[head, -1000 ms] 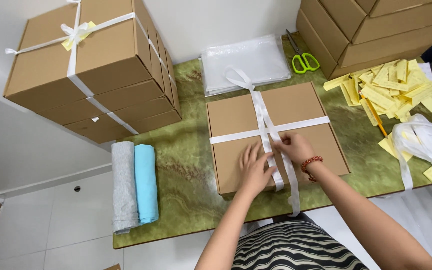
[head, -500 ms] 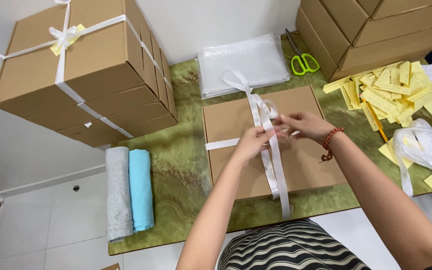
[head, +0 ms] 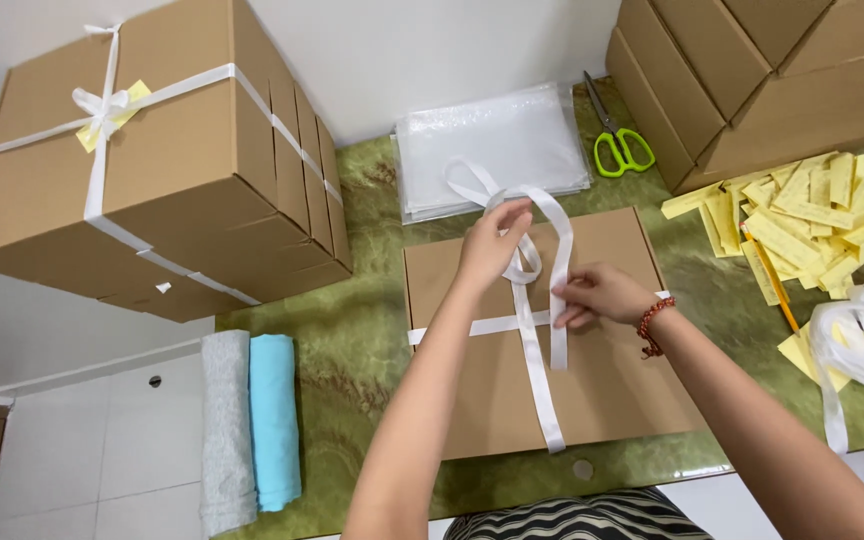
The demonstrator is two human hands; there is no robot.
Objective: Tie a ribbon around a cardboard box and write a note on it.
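The flat cardboard box (head: 552, 340) filled the middle of the green marbled table (head: 362, 350), with both hands above it and white ribbon (head: 537, 360) looped across the lid. To the left, a bare strip of tabletop lay open between the box and the stack of ribbon-tied cartons (head: 152, 160). The rolled grey and blue towels (head: 250, 420) blocked the front-left corner. Behind, clear plastic bags (head: 497, 145) and green-handled scissors (head: 620, 150) lay low. Stacked cartons (head: 762, 80) and yellow paper slips (head: 802, 215) crowded the right.
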